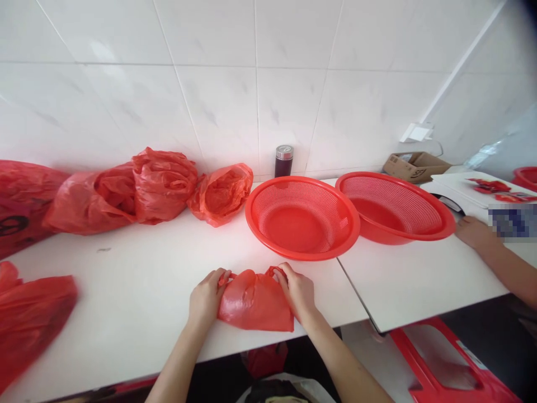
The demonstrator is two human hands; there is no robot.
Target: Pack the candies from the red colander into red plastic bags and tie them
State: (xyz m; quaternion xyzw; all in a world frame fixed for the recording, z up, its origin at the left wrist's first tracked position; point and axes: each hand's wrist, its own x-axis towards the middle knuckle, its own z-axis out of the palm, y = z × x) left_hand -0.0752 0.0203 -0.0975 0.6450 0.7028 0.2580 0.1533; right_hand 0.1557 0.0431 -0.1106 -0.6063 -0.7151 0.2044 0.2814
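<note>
A small red plastic bag lies at the front edge of the white table. My left hand grips its left handle, fingers curled round it. My right hand grips the right handle the same way. Both hands press against the bag's sides. Just beyond the bag stands a red perforated basket, and a second red basket leans beside it to the right.
Several filled red bags line the tiled wall at the left, another lies at the near left. A dark flask stands by the wall. Another person's hand rests at the right. A red stool sits below.
</note>
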